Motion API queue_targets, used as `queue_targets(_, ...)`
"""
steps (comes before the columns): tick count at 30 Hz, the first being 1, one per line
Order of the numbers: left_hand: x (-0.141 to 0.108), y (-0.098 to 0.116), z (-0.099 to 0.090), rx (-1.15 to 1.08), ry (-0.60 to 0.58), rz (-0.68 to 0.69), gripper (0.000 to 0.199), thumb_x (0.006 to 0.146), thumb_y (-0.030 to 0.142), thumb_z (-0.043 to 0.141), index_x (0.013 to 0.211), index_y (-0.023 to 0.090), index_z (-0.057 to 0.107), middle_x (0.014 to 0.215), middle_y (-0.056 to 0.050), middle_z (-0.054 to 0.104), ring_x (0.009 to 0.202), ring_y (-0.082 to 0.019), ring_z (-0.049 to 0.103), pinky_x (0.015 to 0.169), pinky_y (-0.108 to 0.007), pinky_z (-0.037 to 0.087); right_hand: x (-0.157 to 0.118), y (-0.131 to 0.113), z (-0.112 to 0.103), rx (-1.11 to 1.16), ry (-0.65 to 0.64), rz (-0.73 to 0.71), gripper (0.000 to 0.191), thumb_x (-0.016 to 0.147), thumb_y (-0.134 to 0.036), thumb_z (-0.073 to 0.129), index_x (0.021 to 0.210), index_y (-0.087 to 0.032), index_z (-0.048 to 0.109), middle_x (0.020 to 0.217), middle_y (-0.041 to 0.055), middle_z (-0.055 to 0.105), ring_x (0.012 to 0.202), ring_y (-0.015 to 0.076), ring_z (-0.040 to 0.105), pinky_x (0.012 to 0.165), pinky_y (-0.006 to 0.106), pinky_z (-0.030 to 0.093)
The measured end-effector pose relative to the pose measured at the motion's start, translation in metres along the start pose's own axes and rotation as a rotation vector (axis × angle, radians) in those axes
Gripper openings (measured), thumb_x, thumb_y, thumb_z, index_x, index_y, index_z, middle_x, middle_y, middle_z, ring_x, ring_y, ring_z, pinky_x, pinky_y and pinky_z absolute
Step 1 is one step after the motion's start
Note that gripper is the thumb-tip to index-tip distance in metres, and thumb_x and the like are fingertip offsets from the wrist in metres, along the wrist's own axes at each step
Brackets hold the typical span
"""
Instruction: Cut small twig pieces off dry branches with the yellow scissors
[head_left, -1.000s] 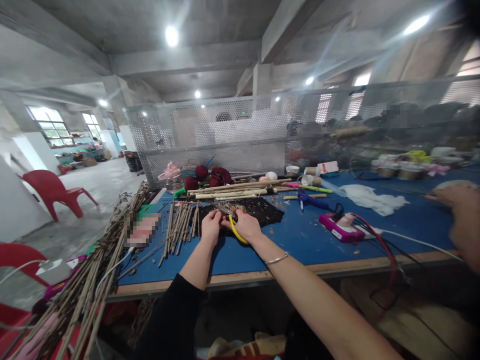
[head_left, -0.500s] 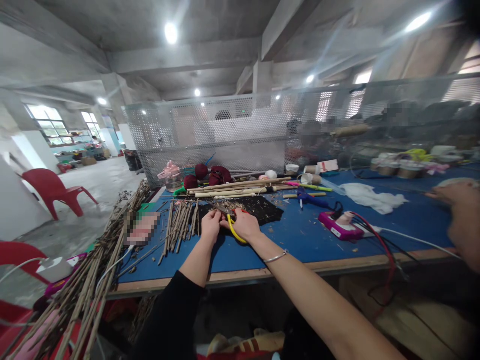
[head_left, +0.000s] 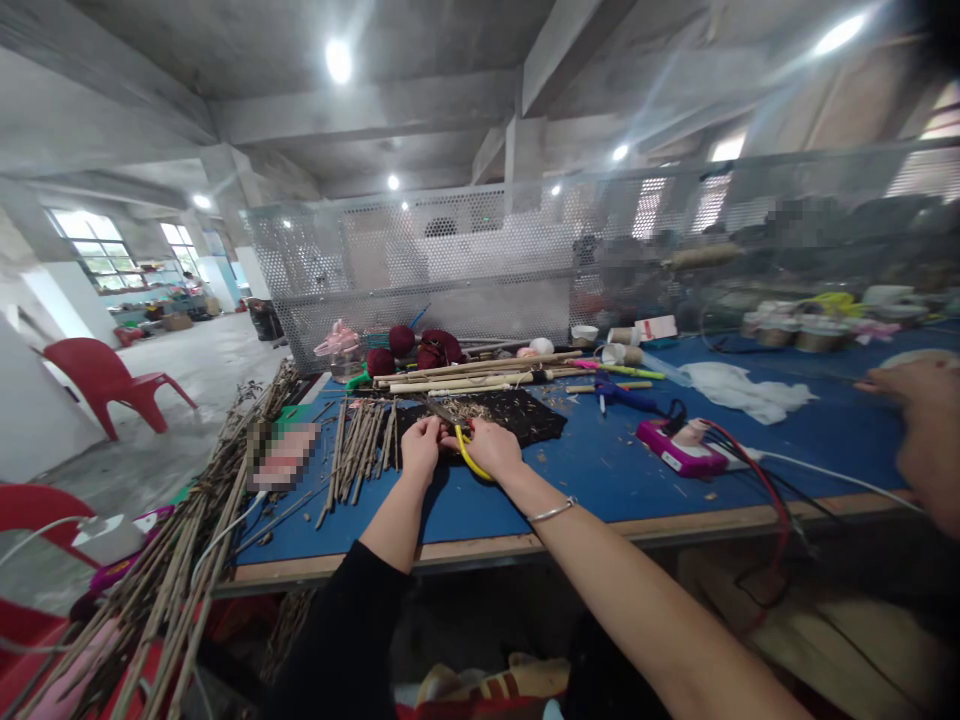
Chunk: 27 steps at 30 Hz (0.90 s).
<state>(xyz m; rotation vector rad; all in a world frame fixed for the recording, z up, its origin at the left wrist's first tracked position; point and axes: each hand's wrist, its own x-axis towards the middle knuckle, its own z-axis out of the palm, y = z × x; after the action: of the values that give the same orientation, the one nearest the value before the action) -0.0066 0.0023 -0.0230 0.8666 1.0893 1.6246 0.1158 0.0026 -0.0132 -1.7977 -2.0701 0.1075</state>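
Change: slight; both hands are being kept nearly in place, so cutting is apparently being continued. Yellow-handled cutters: being gripped in right hand, near side of black cloth. Left hand: being held just beside, fingers pinched; contents cannot be told. Versus earlier frame: far clippings are seemingly being exposed more.

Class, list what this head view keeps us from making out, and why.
Head view:
Anything in the left hand: hidden by the hand itself.
Part of the yellow tool: covered by the right hand.
Surface of the pink thing: pixelated.
Co-worker's arm: cut off by the right edge.
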Motion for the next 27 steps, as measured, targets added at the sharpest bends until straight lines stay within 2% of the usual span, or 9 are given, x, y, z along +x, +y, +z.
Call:
queue_targets(4,0.0018,0.0006,-0.0006,-0.050,0.033,0.007,0.022,0.068,0.033,0.058,0.076,0.013,0.057,0.062,0.000,0.055,0.053,-0.008,0.050,0.049,-0.019,0.039,-0.0008,0.0012,-0.0016,0.013,0.039,0.002,0.064,0.067,-0.073,0.038,0.096,-0.018,0.051,0.091,0.0105,0.064,0.088,0.0243,0.059,0.072,0.030,0.039)
queue_targets(9,0.0043,-0.0027,-0.0014,-0.051,-0.019,0.077,0.022,0.070,0.035,0.056,0.069,0.013,0.054,0.059,0.001,0.054,0.051,-0.007,0.048,0.048,-0.018,0.037,-0.0049,-0.0016,-0.0032,0.019,0.056,-0.100,0.064,0.066,-0.072,0.043,0.099,-0.017,0.048,0.095,0.0108,0.062,0.090,0.0240,0.058,0.073,0.030,0.039)
queue_targets(21,0.0080,-0.0088,-0.0053,0.087,-0.042,0.156,0.021,0.069,0.034,0.055,0.071,0.013,0.057,0.061,-0.002,0.057,0.055,-0.010,0.050,0.053,-0.020,0.039,-0.0032,-0.0015,0.0013,0.019,0.018,-0.088,0.063,0.067,-0.073,0.039,0.098,-0.019,0.050,0.090,0.0104,0.065,0.089,0.0245,0.059,0.072,0.031,0.039)
queue_targets(27,0.0055,-0.0055,-0.0047,0.041,0.015,0.114,0.023,0.064,0.033,0.060,0.073,0.012,0.057,0.059,0.000,0.055,0.050,-0.008,0.047,0.049,-0.020,0.037,-0.0032,-0.0014,0.0024,0.006,0.012,-0.094,0.065,0.066,-0.074,0.039,0.098,-0.018,0.049,0.087,0.0098,0.065,0.087,0.0252,0.060,0.071,0.031,0.039)
